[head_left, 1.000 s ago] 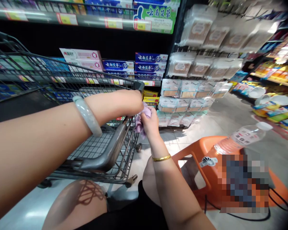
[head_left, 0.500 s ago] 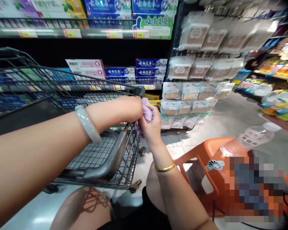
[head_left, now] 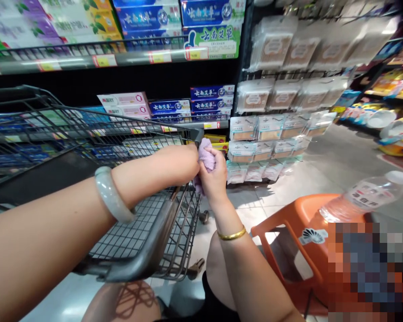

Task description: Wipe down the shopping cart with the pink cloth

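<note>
A crumpled light purple cloth (head_left: 207,157) is gripped in my right hand (head_left: 215,176), its fingers curled round it. The cloth lies against the upper corner of a dark wire shopping cart (head_left: 154,237), and a fold of it hangs below my hands. Bent at the wrist, my left hand (head_left: 184,163) meets the cloth from the left at that same corner. Its fingers are turned away and hidden, so what they hold does not show. A pale green bangle (head_left: 111,194) circles my left forearm, and a gold bracelet (head_left: 232,234) my right wrist.
Shelves of toothpaste boxes (head_left: 211,94) stand behind the cart. Packets of cotton swabs (head_left: 275,47) hang to their right. At the lower right, an orange plastic stool (head_left: 289,219) carries a clear water bottle (head_left: 366,197) and something pixelated.
The view has shifted slightly, so the cart sits a little lower and the stool farther right. Both hands stay at the cart's corner, with the cloth still in my right hand.
</note>
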A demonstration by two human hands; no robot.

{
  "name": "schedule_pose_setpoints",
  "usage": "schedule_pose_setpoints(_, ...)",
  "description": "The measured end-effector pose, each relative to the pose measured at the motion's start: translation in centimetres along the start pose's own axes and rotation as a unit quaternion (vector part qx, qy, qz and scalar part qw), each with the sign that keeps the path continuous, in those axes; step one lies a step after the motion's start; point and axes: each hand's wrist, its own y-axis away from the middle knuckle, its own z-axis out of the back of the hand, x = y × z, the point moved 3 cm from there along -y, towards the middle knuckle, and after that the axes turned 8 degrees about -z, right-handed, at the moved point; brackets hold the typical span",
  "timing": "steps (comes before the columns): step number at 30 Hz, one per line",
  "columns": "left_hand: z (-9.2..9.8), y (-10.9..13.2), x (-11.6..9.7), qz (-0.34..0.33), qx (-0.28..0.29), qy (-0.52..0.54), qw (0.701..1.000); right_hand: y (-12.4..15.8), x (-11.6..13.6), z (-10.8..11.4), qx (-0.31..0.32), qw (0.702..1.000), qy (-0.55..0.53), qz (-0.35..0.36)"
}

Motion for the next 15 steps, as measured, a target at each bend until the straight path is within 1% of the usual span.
schedule_pose_setpoints(1, 0.0, 0.5, 0.0, 0.014, 0.011, -0.002, 1.0, -0.1, -0.4, -0.1, 0.01, 1.0, 0.012, -0.027)
schedule_pose_setpoints(3, 0.1, 1.7, 0.0, 0.042, 0.037, 0.001, 0.998, -0.2, -1.2, -0.3, 0.037, 0.993, 0.031, -0.105)
schedule_pose_setpoints(4, 0.2, 2.2, 0.0, 0.053, 0.05, 0.005, 0.997, -0.2, -1.3, -0.2, 0.044, 0.99, 0.031, -0.132)
schedule_pose_setpoints(5, 0.2, 2.8, 0.0, 0.06, 0.06, 0.008, 0.996, -0.1, -1.1, -0.1, 0.044, 0.989, 0.023, -0.142)
schedule_pose_setpoints(6, 0.2, 3.2, 0.0, 0.064, 0.065, 0.009, 0.996, 0.0, -0.6, 0.0, 0.04, 0.99, 0.009, -0.132)
schedule_pose_setpoints(9, 0.2, 4.4, 0.1, 0.062, 0.061, 0.01, 0.996, 0.6, 1.6, 0.3, 0.029, 0.998, -0.034, -0.045)
schedule_pose_setpoints(10, 0.2, 4.8, 0.1, 0.058, 0.054, 0.01, 0.997, 0.8, 2.0, 0.2, 0.027, 0.999, -0.036, -0.029)
schedule_pose_setpoints(11, 0.1, 5.1, 0.1, 0.053, 0.05, 0.012, 0.997, 1.1, 2.0, 0.1, 0.029, 0.999, -0.028, -0.027)
schedule_pose_setpoints(12, 0.0, 5.5, 0.1, 0.05, 0.048, 0.014, 0.997, 1.2, 1.9, -0.1, 0.032, 0.999, -0.015, -0.041)
schedule_pose_setpoints(15, 0.0, 6.6, 0.2, 0.041, 0.059, -0.005, 0.997, 1.5, 0.9, -0.7, 0.052, 0.993, 0.007, -0.108)
